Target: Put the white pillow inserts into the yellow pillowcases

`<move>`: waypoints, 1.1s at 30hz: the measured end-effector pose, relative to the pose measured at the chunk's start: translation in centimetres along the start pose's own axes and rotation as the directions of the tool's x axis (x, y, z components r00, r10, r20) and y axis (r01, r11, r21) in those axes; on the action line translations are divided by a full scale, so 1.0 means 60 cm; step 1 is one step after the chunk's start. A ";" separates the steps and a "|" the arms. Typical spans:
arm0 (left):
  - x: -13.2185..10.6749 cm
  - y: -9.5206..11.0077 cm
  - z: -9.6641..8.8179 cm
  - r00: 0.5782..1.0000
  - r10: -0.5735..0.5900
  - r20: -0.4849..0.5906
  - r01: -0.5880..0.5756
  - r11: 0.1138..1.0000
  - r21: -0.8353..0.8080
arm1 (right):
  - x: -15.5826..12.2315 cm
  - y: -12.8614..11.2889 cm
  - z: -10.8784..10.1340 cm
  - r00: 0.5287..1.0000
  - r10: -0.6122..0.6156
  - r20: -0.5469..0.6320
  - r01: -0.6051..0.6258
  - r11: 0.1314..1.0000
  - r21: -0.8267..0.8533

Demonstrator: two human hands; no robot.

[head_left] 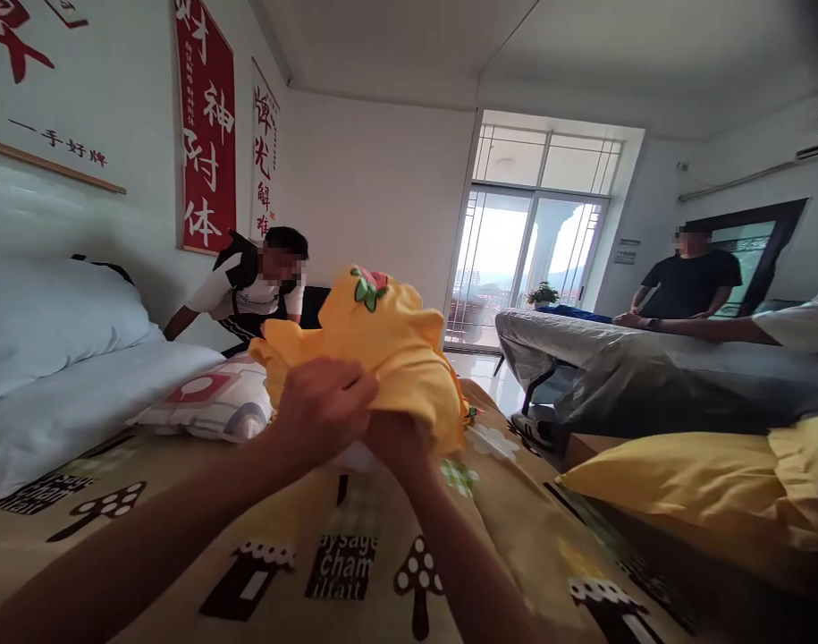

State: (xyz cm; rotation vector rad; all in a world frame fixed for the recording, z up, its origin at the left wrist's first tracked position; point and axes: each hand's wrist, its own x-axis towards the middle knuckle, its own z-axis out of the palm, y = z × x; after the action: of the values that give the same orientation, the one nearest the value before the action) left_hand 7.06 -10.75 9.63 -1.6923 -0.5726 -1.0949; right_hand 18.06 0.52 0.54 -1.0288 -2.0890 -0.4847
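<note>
A yellow pillowcase (395, 349) with a ruffled edge and a red-and-green embroidered motif is held up, bunched, over the bed. My left hand (328, 402) is closed on the fabric near its lower edge. From below, my right hand (399, 443) reaches in under that edge; cloth hides its fingers. Beneath both hands lies a brown patterned bedsheet (345, 510). A small white patch shows just under the pillowcase, too covered to name.
White pillows (60, 331) and a patterned cushion (211, 394) lie left. A person (267, 277) leans over the bed's far side. At right are a yellow pillow (677, 474), a plastic-covered bed or table (583, 353), a standing person (694, 277) and another person's arm (710, 328).
</note>
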 end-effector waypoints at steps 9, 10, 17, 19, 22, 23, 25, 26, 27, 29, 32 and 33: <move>-0.135 -0.071 0.078 0.833 -0.397 0.385 0.362 0.918 0.164 | -0.042 -0.029 -0.031 0.960 -0.273 0.069 0.257 0.949 0.185; -0.185 -0.068 0.094 0.699 -0.412 0.584 0.385 0.906 0.178 | -0.069 -0.031 -0.003 0.950 -0.278 0.141 0.250 0.950 0.187; -0.456 -0.076 0.063 0.490 -0.568 0.661 0.490 0.807 0.329 | -0.262 -0.022 0.115 0.913 -0.407 0.041 0.386 0.890 0.242; -0.507 -0.105 0.039 0.450 -0.635 0.628 0.529 0.756 0.386 | -0.276 0.006 0.106 0.987 -0.156 -0.047 0.162 0.969 0.185; -0.553 -0.130 0.027 0.428 -0.669 0.608 0.547 0.727 0.414 | -0.255 0.047 0.090 0.953 0.303 -0.001 -0.303 0.953 0.021; -0.559 -0.130 0.029 0.403 -0.689 0.602 0.552 0.708 0.440 | -0.241 0.055 0.089 0.917 0.392 0.066 -0.390 0.920 -0.042; -0.558 -0.124 0.037 0.266 -0.764 0.587 0.611 0.605 0.511 | -0.210 0.058 0.097 0.842 0.504 0.192 -0.482 0.863 -0.155; -0.554 -0.120 0.041 0.170 -0.795 0.582 0.651 0.534 0.540 | -0.194 0.056 0.104 0.803 0.552 0.225 -0.516 0.832 -0.202; -0.548 -0.119 0.045 0.078 -0.809 0.583 0.689 0.467 0.555 | -0.178 0.055 0.111 0.766 0.597 0.241 -0.549 0.801 -0.240; -0.535 -0.124 0.046 -0.027 -0.797 0.604 0.743 0.388 0.545 | -0.144 0.055 0.119 0.720 0.650 0.243 -0.588 0.758 -0.284; -0.497 -0.155 0.030 -0.004 -0.792 0.611 0.761 0.394 0.515 | -0.090 0.071 0.099 0.710 0.657 0.255 -0.585 0.751 -0.306; -0.475 -0.168 0.022 0.037 -0.803 0.594 0.767 0.405 0.499 | -0.072 0.079 0.084 0.711 0.656 0.253 -0.583 0.751 -0.311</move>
State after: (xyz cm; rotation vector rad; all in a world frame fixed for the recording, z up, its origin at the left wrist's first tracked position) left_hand -13.91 -2.16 -10.41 -1.7247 -2.3976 -0.9052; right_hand 21.28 4.21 -5.98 -1.9798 -1.8237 -0.1740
